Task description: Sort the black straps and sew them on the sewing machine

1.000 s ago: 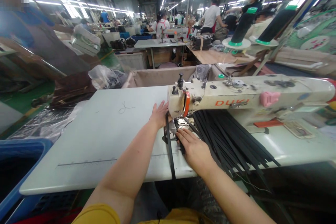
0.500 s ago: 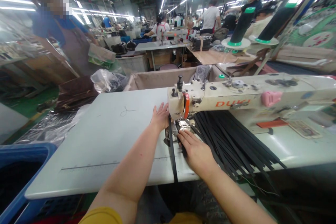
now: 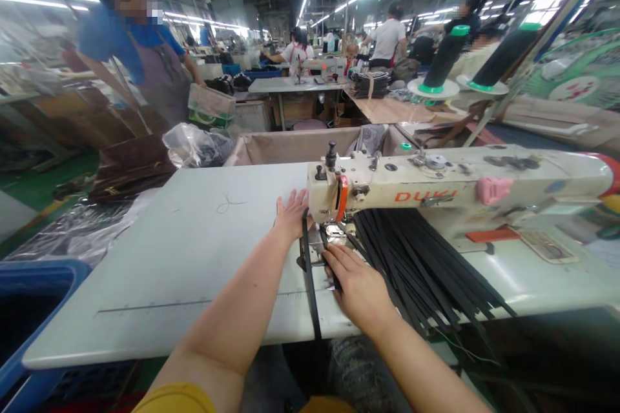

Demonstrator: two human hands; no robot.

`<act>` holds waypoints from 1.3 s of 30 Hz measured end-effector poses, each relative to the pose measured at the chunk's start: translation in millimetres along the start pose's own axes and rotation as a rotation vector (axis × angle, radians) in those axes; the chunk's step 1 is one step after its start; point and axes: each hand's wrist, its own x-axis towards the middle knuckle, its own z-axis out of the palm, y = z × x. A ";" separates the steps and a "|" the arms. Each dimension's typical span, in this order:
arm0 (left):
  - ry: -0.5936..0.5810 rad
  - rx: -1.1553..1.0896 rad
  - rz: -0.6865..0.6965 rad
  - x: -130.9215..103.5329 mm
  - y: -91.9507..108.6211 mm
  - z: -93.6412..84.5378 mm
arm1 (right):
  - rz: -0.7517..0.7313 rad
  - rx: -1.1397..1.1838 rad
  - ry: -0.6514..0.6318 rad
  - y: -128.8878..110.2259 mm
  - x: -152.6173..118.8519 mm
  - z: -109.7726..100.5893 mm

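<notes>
My left hand lies on the table just left of the sewing machine head, fingers stretched and spread. Against its thumb side a narrow black strap comes down across the table and over the front edge. My right hand is in front of the presser foot area, its fingers close together over a dark strap piece that shows beneath them. The thumb is mostly hidden. Metal parts around the needle plate shine between both hands. To the right, a bundle of black straps lies under the machine arm.
A blue crate stands left of the table. Behind are a fabric-lined bin and clear plastic wrapping. Black thread cones stand at the back right. A person in an apron is at the far left.
The view has shifted slightly, so the table and machine sit a little further left. The person in the apron appears further right. Both hands keep nearly the same places at the machine.
</notes>
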 end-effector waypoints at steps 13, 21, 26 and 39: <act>0.260 -0.275 -0.190 0.4 -7.6 2.3 | 0.032 -0.100 0.005 -6.3 3.7 -6.7; 0.424 -0.489 -0.273 -34.3 -0.5 -24.4 | 0.068 -0.165 -0.018 -8.3 11.7 -4.0; 0.593 -0.484 -0.119 -66.7 2.3 -34.0 | 0.138 -0.227 -0.042 -12.8 21.4 1.4; 0.618 -0.276 0.139 -166.6 14.5 -18.0 | 0.257 -0.238 -0.090 -17.2 31.6 9.4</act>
